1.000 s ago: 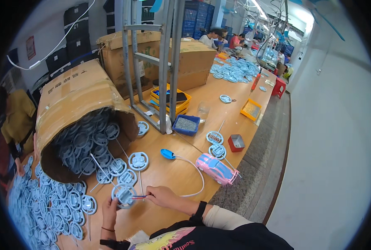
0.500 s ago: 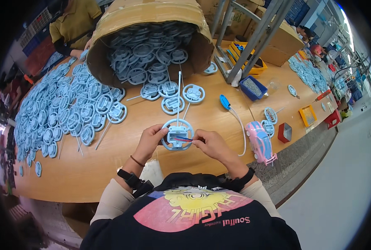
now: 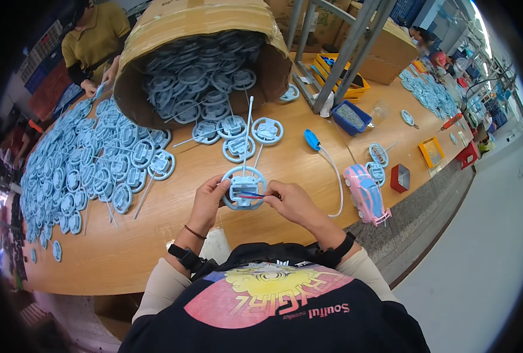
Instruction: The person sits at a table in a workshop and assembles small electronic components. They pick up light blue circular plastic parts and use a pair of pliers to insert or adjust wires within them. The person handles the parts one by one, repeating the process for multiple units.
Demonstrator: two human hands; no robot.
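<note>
Upright in front of me is a light-blue steering-wheel-shaped toy controller (image 3: 237, 183), its long white antenna pointing away from me. My left hand (image 3: 208, 201) grips its left rim between thumb and fingers. An open rectangular recess shows in the controller's middle. My right hand (image 3: 286, 200) is closed in a pinch on a thin blue and red piece (image 3: 252, 195) that reaches into this recess. Whether that piece is wires or a slim tool, I cannot tell. Just beyond the controller lie several similar wheels (image 3: 238, 148) on the table.
A large heap of blue wheels (image 3: 97, 159) covers the left. A tipped cardboard box (image 3: 199, 20) holds more. To the right are a blue screw bin (image 3: 351, 119), a pink toy car (image 3: 365, 194), a red box (image 3: 399, 177) and a yellow tray (image 3: 431, 152). A co-worker (image 3: 97, 35) sits far left.
My view has shifted slightly, so the table things sit a little differently. Both hands keep their hold, the thin piece still in the recess. The co-worker's hands now show around a blue part.
</note>
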